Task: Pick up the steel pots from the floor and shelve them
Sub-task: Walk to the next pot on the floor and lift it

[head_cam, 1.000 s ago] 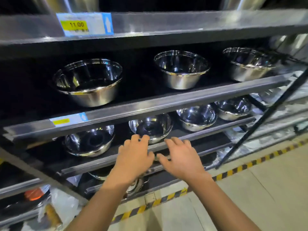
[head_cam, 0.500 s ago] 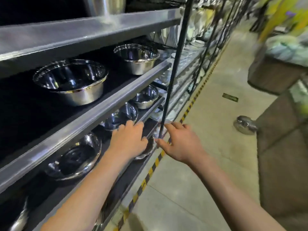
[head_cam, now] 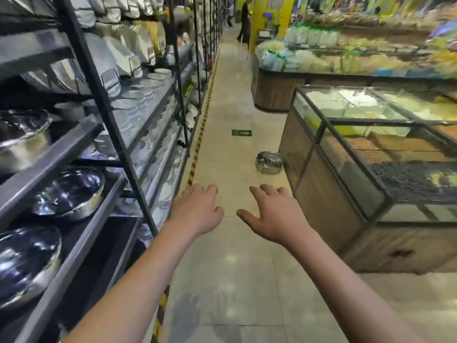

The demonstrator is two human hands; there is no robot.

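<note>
A steel pot (head_cam: 269,162) lies on the tiled aisle floor ahead, close to the corner of a glass display counter. My left hand (head_cam: 197,210) and my right hand (head_cam: 274,214) are stretched out in front of me over the floor, fingers relaxed and spread, holding nothing. Both hands are well short of the pot. On the dark shelf rack (head_cam: 59,154) to my left sit steel bowls: one (head_cam: 70,191) on the middle level, one (head_cam: 24,263) nearer me, and one (head_cam: 22,137) higher up.
A glass-topped wooden display counter (head_cam: 371,174) borders the aisle on the right. Black rack uprights (head_cam: 108,115) and a yellow-black floor stripe (head_cam: 197,144) run along the left. White plates (head_cam: 141,95) fill the farther shelves. A person (head_cam: 244,21) stands far down the aisle.
My view has swung right, from the shelf to the aisle. Both hands have come away from the shelf edge and now hover over the floor, with the pot ahead in view.
</note>
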